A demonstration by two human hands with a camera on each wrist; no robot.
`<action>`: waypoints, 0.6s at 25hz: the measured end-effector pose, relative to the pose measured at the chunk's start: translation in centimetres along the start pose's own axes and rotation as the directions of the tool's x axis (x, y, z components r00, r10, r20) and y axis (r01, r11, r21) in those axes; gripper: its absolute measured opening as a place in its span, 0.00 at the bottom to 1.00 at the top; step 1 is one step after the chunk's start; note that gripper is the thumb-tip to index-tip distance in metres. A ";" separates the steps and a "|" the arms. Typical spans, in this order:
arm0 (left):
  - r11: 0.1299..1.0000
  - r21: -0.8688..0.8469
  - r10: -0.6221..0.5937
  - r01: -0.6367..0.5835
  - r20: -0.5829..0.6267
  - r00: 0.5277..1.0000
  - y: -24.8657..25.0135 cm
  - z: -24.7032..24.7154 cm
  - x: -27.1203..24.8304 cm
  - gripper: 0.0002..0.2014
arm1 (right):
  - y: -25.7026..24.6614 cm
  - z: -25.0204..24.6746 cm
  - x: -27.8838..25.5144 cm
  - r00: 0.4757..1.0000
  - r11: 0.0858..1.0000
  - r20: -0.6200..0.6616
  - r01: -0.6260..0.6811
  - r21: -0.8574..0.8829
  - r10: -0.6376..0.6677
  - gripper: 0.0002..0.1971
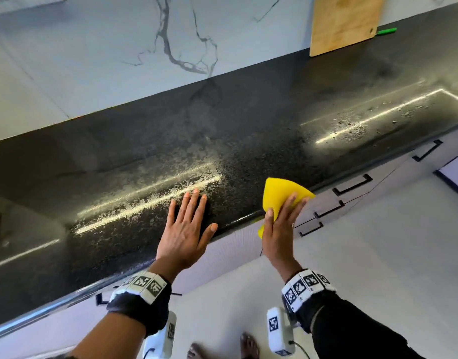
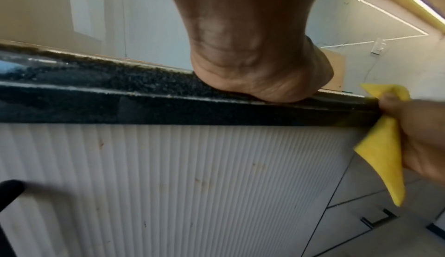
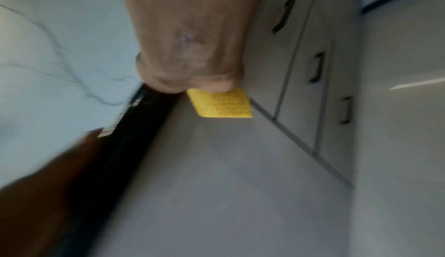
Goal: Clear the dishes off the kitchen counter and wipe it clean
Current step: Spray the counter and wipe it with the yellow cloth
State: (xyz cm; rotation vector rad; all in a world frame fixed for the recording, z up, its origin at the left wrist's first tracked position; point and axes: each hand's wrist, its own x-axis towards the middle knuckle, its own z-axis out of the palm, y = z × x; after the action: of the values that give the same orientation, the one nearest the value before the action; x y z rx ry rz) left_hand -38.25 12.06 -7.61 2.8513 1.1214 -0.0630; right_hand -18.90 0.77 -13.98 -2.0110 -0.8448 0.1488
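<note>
The black speckled counter (image 1: 235, 125) runs across the head view and carries no dishes. Pale wet streaks (image 1: 150, 195) lie on it left of centre and at the right. My left hand (image 1: 190, 224) lies flat on the counter near its front edge, fingers straight and spread; its heel (image 2: 253, 74) presses the stone. My right hand (image 1: 279, 224) pinches a yellow cloth (image 1: 282, 190) at the front edge, just right of the left hand. The cloth (image 2: 383, 156) drapes over the edge, part on top and part hanging down. The right wrist view is blurred and shows the cloth's lower corner (image 3: 224, 103).
A wooden cutting board (image 1: 344, 24) leans on the marble backsplash (image 1: 119, 47) at the far right, with a green handle (image 1: 386, 31) behind it. Below the counter are a ribbed white cabinet front (image 2: 168, 185) and drawers with black handles (image 1: 352, 185). My bare feet (image 1: 248, 345) stand on a pale floor.
</note>
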 end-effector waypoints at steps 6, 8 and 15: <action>1.000 0.000 -0.002 0.002 -0.004 1.000 0.0 0.3 0.2 0.35 | -9.1 2.6 2.3 0.664 0.446 0.234 -0.682 0.580 0.710 0.35; 1.000 -0.004 -0.014 0.014 0.001 1.000 0.0 0.2 0.1 0.35 | -8.3 2.1 2.1 0.765 0.629 0.106 -0.592 0.504 0.635 0.36; 0.996 -0.087 -0.009 0.010 0.015 1.000 0.1 -0.1 0.5 0.37 | -5.5 1.6 1.1 0.998 0.961 0.049 0.044 -0.273 -0.032 0.27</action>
State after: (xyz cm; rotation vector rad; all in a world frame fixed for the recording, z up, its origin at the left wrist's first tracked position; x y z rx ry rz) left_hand -37.82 12.36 -7.58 2.7651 1.1064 -0.0342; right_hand -21.51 4.43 -10.32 -2.2542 -0.9751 0.0558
